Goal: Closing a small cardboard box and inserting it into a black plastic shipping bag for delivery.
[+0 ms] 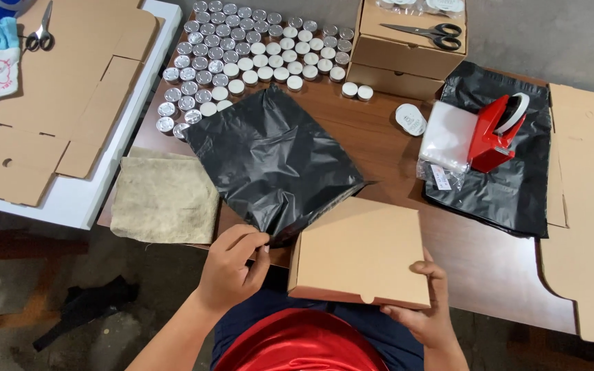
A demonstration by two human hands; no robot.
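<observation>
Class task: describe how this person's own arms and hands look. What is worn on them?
Both arms are bare to the picture's edge; no sleeves show. The left hand and right hand wear no gloves, and no rings, watch or bracelets are visible. The fingernails are short and unpainted.

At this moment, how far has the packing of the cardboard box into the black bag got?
Done: the flat brown cardboard box is folded shut. In hand: the right hand holds its near corner, with one end at the mouth of the black plastic mailer bag, which the left hand pinches at its edge. Left: most of the box is outside the bag, and the red tape dispenser sits untouched.
</observation>
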